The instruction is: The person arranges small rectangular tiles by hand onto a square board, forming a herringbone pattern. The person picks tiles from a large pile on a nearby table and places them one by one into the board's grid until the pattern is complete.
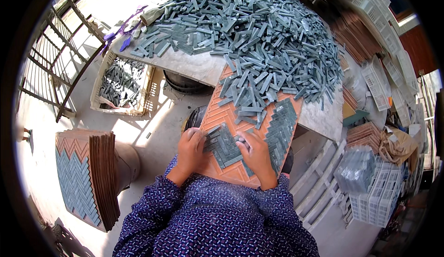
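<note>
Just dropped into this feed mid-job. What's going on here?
A person has both hands at a patch of grey-green strips on an orange grooved board: the left hand at its left edge, the right hand at its right. Another laid patch runs down the board's right side. A heap of loose strips covers much of the table and spills onto the board's far end.

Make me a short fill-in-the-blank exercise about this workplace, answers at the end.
1. The left hand and right hand are at a grooved tray coloured ____.
2. The stack of trays topped with neatly laid strips is near the picture's ____ edge.
3. Most of the large heap of loose strips lies on the ____.

Missing words: orange; left; table.
</note>
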The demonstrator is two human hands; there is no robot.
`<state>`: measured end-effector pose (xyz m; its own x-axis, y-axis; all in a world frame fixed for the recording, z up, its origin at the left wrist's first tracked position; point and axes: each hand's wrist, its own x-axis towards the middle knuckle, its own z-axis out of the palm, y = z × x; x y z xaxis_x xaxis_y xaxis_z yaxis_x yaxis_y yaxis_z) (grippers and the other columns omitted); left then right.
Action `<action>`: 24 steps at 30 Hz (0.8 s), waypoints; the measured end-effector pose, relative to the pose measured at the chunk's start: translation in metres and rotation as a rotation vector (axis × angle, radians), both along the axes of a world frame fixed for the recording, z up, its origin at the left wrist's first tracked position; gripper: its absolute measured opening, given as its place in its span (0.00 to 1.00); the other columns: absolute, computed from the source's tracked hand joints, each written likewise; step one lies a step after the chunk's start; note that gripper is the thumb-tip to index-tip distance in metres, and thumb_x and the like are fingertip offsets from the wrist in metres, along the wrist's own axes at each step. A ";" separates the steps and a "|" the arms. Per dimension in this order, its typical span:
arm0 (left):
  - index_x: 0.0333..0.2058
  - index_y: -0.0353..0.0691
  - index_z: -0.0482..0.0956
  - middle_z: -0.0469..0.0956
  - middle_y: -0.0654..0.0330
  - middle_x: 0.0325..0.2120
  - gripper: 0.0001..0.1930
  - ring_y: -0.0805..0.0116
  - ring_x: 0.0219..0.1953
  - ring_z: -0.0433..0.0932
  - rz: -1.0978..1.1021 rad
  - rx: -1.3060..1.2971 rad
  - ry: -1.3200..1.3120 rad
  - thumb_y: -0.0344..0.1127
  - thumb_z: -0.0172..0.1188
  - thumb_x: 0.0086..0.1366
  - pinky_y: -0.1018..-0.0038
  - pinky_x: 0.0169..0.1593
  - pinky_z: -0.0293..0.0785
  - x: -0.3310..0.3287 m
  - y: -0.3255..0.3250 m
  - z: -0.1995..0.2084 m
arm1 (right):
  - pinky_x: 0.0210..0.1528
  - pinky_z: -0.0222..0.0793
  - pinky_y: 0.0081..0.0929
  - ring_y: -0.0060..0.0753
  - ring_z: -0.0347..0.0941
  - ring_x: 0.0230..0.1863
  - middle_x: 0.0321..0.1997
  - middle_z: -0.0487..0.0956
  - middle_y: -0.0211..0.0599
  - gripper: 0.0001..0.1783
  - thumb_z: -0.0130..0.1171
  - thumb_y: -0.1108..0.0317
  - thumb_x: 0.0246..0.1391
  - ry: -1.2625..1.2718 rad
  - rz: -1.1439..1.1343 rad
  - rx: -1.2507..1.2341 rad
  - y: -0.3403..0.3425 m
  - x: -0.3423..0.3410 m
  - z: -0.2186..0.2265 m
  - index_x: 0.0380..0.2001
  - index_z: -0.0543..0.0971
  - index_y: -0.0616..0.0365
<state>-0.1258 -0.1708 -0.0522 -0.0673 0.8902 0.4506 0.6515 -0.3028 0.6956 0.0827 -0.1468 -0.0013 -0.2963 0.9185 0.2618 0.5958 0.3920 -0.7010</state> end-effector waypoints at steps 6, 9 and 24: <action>0.33 0.36 0.80 0.76 0.55 0.31 0.08 0.56 0.35 0.76 -0.003 -0.130 -0.006 0.22 0.58 0.53 0.67 0.37 0.74 -0.011 0.005 0.001 | 0.31 0.71 0.28 0.39 0.77 0.31 0.33 0.79 0.46 0.15 0.62 0.76 0.48 0.012 -0.011 -0.026 -0.003 0.001 0.002 0.42 0.77 0.64; 0.32 0.35 0.80 0.75 0.56 0.29 0.08 0.57 0.34 0.76 -0.039 -0.068 0.061 0.22 0.57 0.52 0.67 0.37 0.73 -0.011 0.008 0.003 | 0.32 0.71 0.29 0.40 0.77 0.31 0.33 0.79 0.45 0.14 0.61 0.76 0.48 0.027 -0.004 -0.040 -0.003 -0.001 0.002 0.41 0.77 0.64; 0.36 0.36 0.75 0.73 0.54 0.31 0.10 0.53 0.36 0.73 -0.109 -0.024 0.114 0.26 0.59 0.53 0.64 0.41 0.71 0.005 0.061 0.028 | 0.38 0.71 0.36 0.49 0.74 0.35 0.37 0.76 0.45 0.15 0.62 0.77 0.46 -0.053 -0.202 0.149 0.021 0.007 -0.001 0.40 0.77 0.61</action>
